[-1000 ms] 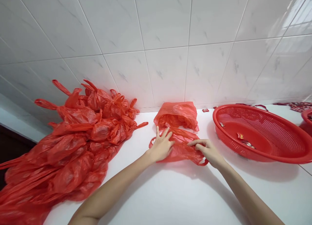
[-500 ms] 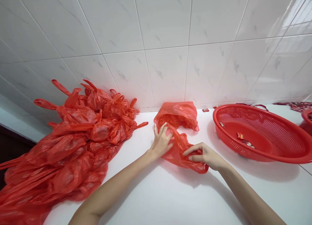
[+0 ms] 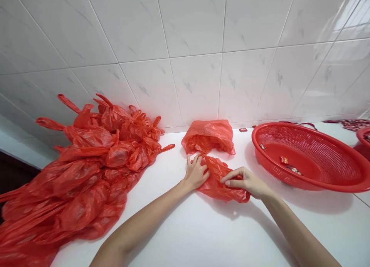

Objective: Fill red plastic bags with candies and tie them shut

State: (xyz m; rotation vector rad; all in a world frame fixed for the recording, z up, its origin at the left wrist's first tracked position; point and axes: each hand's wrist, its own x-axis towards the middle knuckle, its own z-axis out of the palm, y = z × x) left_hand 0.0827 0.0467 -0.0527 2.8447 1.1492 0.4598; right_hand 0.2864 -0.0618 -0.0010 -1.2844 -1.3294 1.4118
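The red bag [image 3: 214, 188], spread flatter one second earlier, had bunched on the table [image 3: 185, 228] between both hands, so it required straightening to lie flat. The right hand [image 3: 250, 182] pinched its side. The left hand [image 3: 196, 174] rested fingers-apart on it; folds hid whether it gripped.

This is looking like a home or a workshop; the view is not settling which. Marble-patterned wall tiles [image 3: 195, 20] are rising behind the far edge of a white table [image 3: 185, 236], reflecting barred daylight [image 3: 354, 16]; knotted plastic carrier bags [image 3: 86, 166] are crowding its far left corner, and a perforated plastic basket [image 3: 326, 151] is sitting further right.
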